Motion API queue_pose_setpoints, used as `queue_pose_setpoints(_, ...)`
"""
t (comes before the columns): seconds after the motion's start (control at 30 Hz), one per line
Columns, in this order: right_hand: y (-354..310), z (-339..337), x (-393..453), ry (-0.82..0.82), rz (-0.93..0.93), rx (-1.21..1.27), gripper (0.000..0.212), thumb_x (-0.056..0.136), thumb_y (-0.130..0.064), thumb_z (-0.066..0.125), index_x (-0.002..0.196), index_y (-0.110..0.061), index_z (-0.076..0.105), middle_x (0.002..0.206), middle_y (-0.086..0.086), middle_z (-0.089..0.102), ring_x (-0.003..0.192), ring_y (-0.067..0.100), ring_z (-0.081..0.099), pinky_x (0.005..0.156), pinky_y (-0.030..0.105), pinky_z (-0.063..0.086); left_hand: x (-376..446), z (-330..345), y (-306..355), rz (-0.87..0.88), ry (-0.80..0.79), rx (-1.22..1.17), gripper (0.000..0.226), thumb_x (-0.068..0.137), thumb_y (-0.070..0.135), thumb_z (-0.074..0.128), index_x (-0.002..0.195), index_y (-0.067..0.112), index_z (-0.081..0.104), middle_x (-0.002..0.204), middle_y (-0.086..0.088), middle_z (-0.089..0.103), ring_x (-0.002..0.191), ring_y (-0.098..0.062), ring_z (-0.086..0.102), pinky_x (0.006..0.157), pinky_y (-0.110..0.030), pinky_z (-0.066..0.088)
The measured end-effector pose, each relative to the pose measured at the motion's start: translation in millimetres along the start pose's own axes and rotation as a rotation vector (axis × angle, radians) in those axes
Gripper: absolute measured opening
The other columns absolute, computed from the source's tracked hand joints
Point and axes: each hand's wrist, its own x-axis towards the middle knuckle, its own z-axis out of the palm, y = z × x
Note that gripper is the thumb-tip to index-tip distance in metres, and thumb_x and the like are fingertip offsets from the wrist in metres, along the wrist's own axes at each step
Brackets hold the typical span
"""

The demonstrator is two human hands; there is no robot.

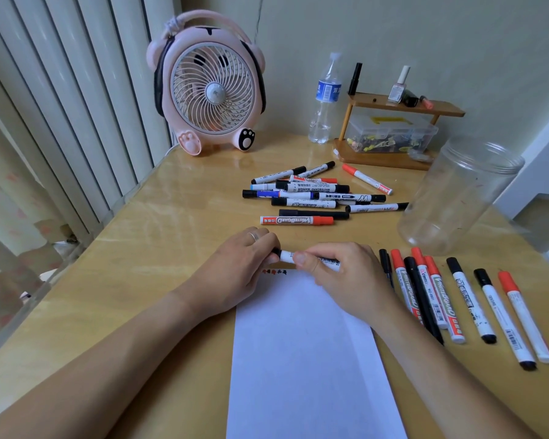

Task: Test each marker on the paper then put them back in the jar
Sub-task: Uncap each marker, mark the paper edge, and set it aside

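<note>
My left hand (251,264) pinches the black cap, my right hand (336,274) grips the marker (287,256) barrel above the paper (305,359). I judge a straight pull along the barrel suits best

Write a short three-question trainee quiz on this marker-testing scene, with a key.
1. True or false: the jar already holds markers.
2. Which hands grip the marker above the paper? A) left only B) right only C) both
3. Fill in: the small test marks sit at the paper's ___ edge.

Key:
1. False; it stands empty.
2. C; the left hand grips the black cap end, the right hand the barrel.
3. Top.
</note>
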Motion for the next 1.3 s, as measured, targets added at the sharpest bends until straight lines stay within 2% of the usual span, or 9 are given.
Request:
queue_pose_setpoints(0.17,-8,-1,0,-0.082,0.002,-0.138,0.022,0.091,-0.044,0.074,0.081,-0.025,0.079,0.077,-0.004,0.057,0.072,0.009,0.053,0.065,0.029,0.042,3,0,-2,-0.003,-0.022,0.066,0.030,0.109,0.035,0.032,0.103,0.018,0.055,0.094,0.006,0.051,0.083,-0.015,0.044,0.072,-0.041,0.045)
queue_pose_setpoints(0.27,-13,-1,0,-0.071,-0.006,-0.110,0.011,0.092,-0.036,0.075,0.100,-0.030,0.072,0.082,-0.007,0.055,0.071,0.008,0.051,0.065,0.029,0.045,2,-4,2,-0.069,0.012,-0.097,0.026,0.109,0.034,0.040,0.121,0.018,0.057,0.101,0.011,0.053,0.092,-0.012,0.050,0.082,-0.025,0.043)
queue_pose_setpoints(0.37,-14,-3,-3,-0.064,0.058,-0.139,0.027,0.093,-0.026,0.068,0.115,-0.031,0.053,0.077,-0.005,0.054,0.069,0.015,0.054,0.059,0.039,0.051,5,-4,2,-0.213,0.028,-0.164,0.039,0.108,0.043,0.041,0.143,0.026,0.044,0.111,0.010,0.053,0.103,-0.003,0.050,0.085,-0.021,0.042)
queue_pose_setpoints(0.47,-9,-8,-3,0.099,0.158,-0.303,0.022,0.093,-0.019,0.059,0.109,-0.020,0.043,0.074,-0.003,0.053,0.071,0.028,0.056,0.054,0.039,0.044,5,-3,-7,-0.254,0.056,-0.056,0.032,0.107,0.034,0.046,0.136,0.022,0.052,0.117,0.004,0.052,0.106,0.005,0.049,0.089,-0.027,0.042)
queue_pose_setpoints(0.57,-5,-19,-3,0.207,0.321,-0.468,0.023,0.096,-0.019,0.056,0.104,-0.015,0.035,0.079,0.005,0.057,0.073,0.034,0.059,0.054,0.037,0.043,2,-6,-16,-0.266,0.034,0.053,0.025,0.102,0.021,0.056,0.126,0.021,0.061,0.119,0.002,0.054,0.105,-0.017,0.056,0.091,-0.036,0.047)
queue_pose_setpoints(0.67,-2,-22,-6,0.208,0.418,-0.610,0.026,0.098,-0.022,0.057,0.102,-0.013,0.032,0.087,0.008,0.059,0.088,0.037,0.064,0.062,0.037,0.044,1,-7,-18,-0.287,0.020,0.072,0.022,0.101,0.021,0.056,0.122,0.024,0.064,0.118,0.003,0.055,0.103,-0.020,0.056,0.090,-0.039,0.049)
queue_pose_setpoints(0.93,1,-23,-6,0.071,0.566,-0.750,0.029,0.100,-0.031,0.055,0.121,-0.011,0.058,0.123,0.010,0.057,0.114,0.032,0.061,0.075,0.034,0.039,7,-2,-22,-0.339,-0.065,0.120,0.051,0.099,0.017,0.056,0.146,0.035,0.048,0.147,0.007,0.048,0.133,-0.021,0.048,0.106,-0.045,0.042)
queue_pose_setpoints(1.1,-3,-19,-5,0.167,0.468,-0.737,0.019,0.100,-0.028,0.054,0.109,-0.011,0.057,0.117,0.010,0.052,0.107,0.032,0.059,0.070,0.035,0.039,15,2,-19,-0.362,-0.096,0.116,0.065,0.097,0.014,0.055,0.155,0.034,0.037,0.161,0.007,0.038,0.148,-0.014,0.034,0.114,-0.036,0.024)
queue_pose_setpoints(1.3,-5,-1,6,0.348,0.076,-0.533,0.023,0.095,-0.023,0.061,0.083,-0.015,0.044,0.090,0.004,0.047,0.080,0.028,0.051,0.061,0.035,0.037,21,4,-18,-0.360,0.049,0.195,0.036,0.095,0.022,0.067,0.130,0.027,0.065,0.121,0.003,0.059,0.116,-0.023,0.055,0.095,-0.041,0.039)
